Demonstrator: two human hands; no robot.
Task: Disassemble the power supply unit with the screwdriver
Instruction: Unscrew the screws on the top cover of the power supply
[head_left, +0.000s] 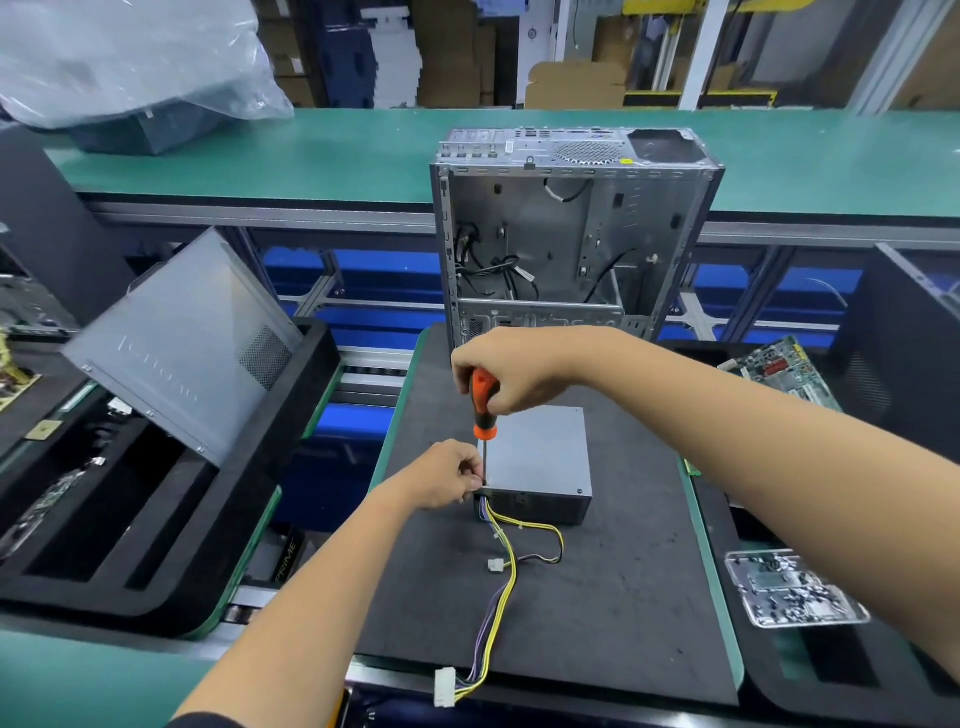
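From the head camera: the power supply (540, 457) — a grey metal box — lies flat on the dark mat (597, 597), in front of the open computer case (571, 234). The right hand (519, 371) wraps the orange handle of the screwdriver (484, 410), held upright with its tip at the box's near left corner. The left hand (447, 475) pinches the shaft just above the tip. Coloured wires (506, 582) trail from the box toward the mat's near edge — ending in a white plug (445, 687).

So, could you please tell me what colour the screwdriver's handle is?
Orange with black bands, on the screwdriver gripped by the right hand; head view.
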